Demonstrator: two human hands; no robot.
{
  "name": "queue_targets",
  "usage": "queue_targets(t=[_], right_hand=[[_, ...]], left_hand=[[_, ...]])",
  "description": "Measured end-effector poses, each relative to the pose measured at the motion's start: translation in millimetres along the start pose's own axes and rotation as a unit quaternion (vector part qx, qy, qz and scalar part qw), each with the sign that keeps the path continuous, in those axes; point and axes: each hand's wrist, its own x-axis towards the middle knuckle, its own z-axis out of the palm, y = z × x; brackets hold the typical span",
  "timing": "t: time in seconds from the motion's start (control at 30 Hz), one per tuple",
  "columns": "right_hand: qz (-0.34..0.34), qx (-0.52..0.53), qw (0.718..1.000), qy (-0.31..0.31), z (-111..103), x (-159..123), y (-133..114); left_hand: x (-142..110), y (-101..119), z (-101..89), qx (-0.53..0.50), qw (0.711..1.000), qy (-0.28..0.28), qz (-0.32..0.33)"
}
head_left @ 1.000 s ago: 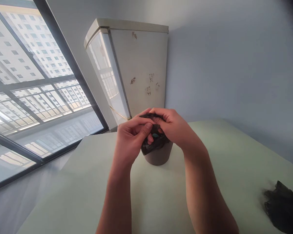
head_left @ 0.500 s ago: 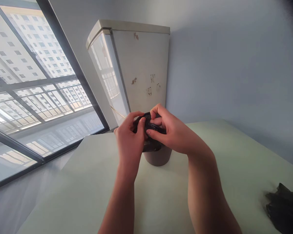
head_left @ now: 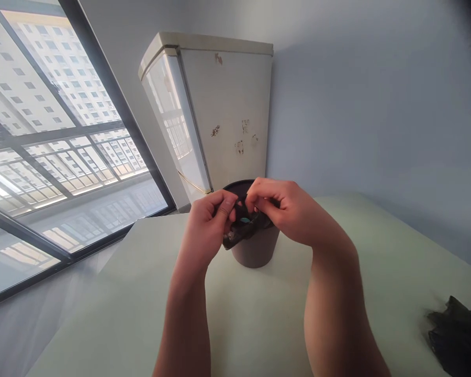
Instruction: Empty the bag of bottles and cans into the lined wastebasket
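A small grey bin point(head_left: 255, 251) stands on the pale green table point(head_left: 259, 319), its dark rim showing behind my fingers. Over its mouth I hold a crumpled black plastic bag point(head_left: 241, 229). My left hand point(head_left: 210, 225) pinches the bag's left part with fingers closed. From the right, my right hand point(head_left: 284, 209) grips the bag's upper edge, fingers curled. Both hands are close together, just above the bin's front rim.
An old cream fridge point(head_left: 215, 110) stands behind the bin against the wall. A large window point(head_left: 51, 136) runs along the left. Another heap of black plastic bags point(head_left: 457, 335) lies at the table's right front edge.
The hands have worked the black bag, drawing slightly apart; more of the bin's dark rim shows behind them now. The bin has stayed in place.
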Motion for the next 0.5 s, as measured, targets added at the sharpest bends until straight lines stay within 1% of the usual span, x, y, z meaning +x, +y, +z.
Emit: queue_targets(t=[0.07,0.2,0.23,0.3,0.4,0.5], right_hand=[[-0.006,-0.016,1.000,-0.008,0.8,0.6,0.2],[-0.011,-0.005,0.997,-0.079,-0.2,0.7,-5.9],[-0.010,-0.005,0.996,-0.087,-0.1,0.9,-7.3],[-0.007,-0.010,0.997,-0.074,1.1,2.1,-8.1],[-0.002,-0.020,0.999,-0.030,4.6,5.5,-5.2],[0.008,-0.010,1.000,0.014,8.2,8.9,-2.0]], left_hand=[[1.5,-1.1,0.4,-0.024,1.000,0.010,-0.004],[2.1,0.1,3.1,-0.037,0.998,0.046,0.005],[1.9,0.9,3.7,-0.033,0.998,0.049,0.009],[1.4,2.2,4.7,-0.020,0.999,0.044,0.019],[1.6,1.8,6.2,0.002,0.998,0.046,0.035],[3.2,-0.9,7.9,0.020,0.994,0.100,0.050]])
